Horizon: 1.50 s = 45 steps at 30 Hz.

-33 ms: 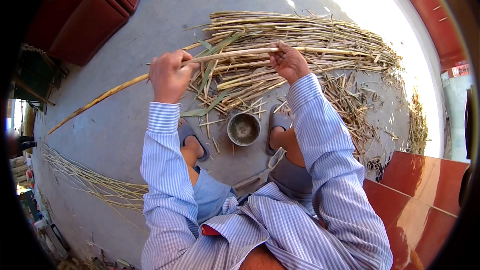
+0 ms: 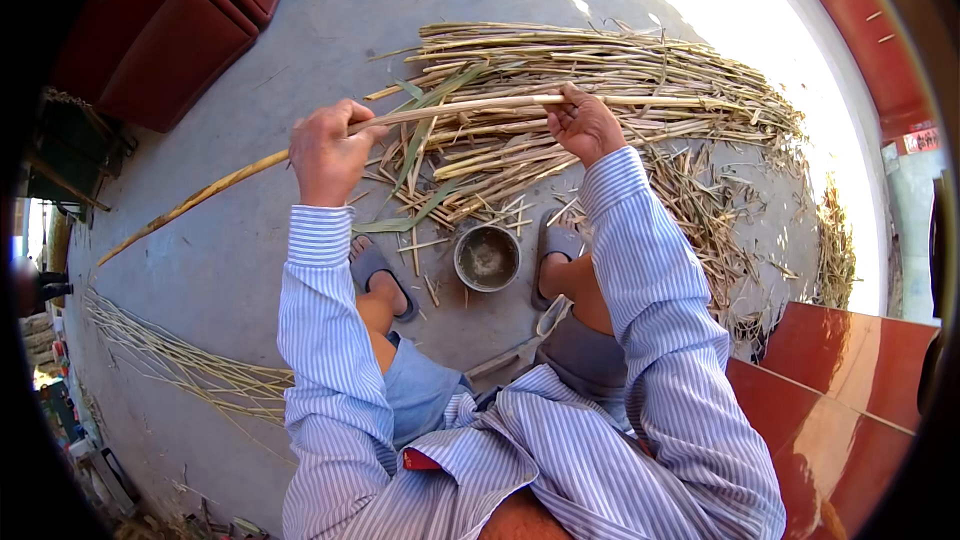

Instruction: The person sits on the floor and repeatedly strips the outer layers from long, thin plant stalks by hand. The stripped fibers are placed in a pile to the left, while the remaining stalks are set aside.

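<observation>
Left, rods (image 2: 205,370) lie on the floor (image 2: 225,275). The cane (image 2: 450,111) slants from near left to far right, left hand (image 2: 335,152) wrapped round it. A bowl (image 2: 487,258) sits nearer; right hand (image 2: 583,127) pinches the cane over reeds (image 2: 600,60).

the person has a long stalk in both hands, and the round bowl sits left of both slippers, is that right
Not quite: the head view shows the round bowl between the slippers, not left of both. The long stalk is indeed in both hands.
</observation>
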Each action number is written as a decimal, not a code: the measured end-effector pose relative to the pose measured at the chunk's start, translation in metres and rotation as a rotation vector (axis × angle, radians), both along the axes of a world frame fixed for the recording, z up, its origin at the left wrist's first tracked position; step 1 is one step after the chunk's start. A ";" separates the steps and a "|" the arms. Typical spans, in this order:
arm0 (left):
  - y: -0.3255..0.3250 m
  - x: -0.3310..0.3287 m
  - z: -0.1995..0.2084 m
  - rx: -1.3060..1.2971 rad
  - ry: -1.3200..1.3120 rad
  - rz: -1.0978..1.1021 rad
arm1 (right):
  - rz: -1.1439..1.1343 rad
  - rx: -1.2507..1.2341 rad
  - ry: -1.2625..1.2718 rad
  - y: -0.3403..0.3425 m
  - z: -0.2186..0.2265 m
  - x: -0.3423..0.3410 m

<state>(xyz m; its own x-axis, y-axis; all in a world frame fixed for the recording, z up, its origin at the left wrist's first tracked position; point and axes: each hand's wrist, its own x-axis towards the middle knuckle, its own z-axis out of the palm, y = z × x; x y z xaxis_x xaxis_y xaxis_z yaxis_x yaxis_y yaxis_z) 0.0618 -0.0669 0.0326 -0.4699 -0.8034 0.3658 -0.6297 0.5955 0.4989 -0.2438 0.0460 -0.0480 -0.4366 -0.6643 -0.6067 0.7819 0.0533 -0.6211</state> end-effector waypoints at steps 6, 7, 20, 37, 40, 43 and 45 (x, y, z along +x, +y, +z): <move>-0.017 0.010 0.012 0.003 0.221 0.183 | 0.158 0.001 0.066 0.003 -0.014 -0.007; -0.016 0.007 0.006 -0.228 0.089 0.171 | 0.196 -0.014 0.073 0.002 -0.010 0.000; 0.013 -0.022 -0.019 -0.371 -0.128 -0.335 | 0.084 -0.275 0.092 -0.015 0.030 0.063; 0.015 -0.022 -0.014 -0.141 -0.193 -0.235 | 0.153 -0.244 0.105 -0.021 0.031 0.077; -0.018 0.024 -0.026 -0.169 -0.286 -0.082 | 0.087 -0.151 0.139 -0.018 0.024 0.030; -0.036 0.061 -0.038 -0.102 -0.486 0.062 | 0.027 -0.105 0.356 -0.003 0.023 -0.005; -0.039 0.062 -0.045 -0.050 -0.508 0.032 | 0.057 -0.158 0.342 0.001 0.025 -0.002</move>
